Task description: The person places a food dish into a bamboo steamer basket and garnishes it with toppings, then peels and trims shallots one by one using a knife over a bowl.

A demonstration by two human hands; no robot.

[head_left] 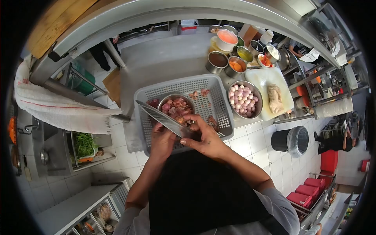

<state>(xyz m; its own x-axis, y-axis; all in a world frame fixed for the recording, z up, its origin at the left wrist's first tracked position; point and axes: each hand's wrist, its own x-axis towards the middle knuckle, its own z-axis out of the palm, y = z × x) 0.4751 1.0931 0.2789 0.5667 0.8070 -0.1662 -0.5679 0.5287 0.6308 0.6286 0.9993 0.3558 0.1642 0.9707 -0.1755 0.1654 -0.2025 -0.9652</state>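
A wide knife is held up over the grey perforated basket, its tip toward the upper left. My right hand is closed on the knife at its lower right end, thumb along the blade. Behind the blade, my left hand is closed near its lower edge; its fingers are mostly hidden, and what they hold cannot be made out. Beneath the knife, a round metal bowl of raw meat pieces sits inside the basket. More meat scraps lie on the basket floor.
Right of the basket stand a bowl of peeled shallots and a white board with a pale piece of meat. Several sauce containers line the back. A metal shelf edge crosses above; a towel hangs left.
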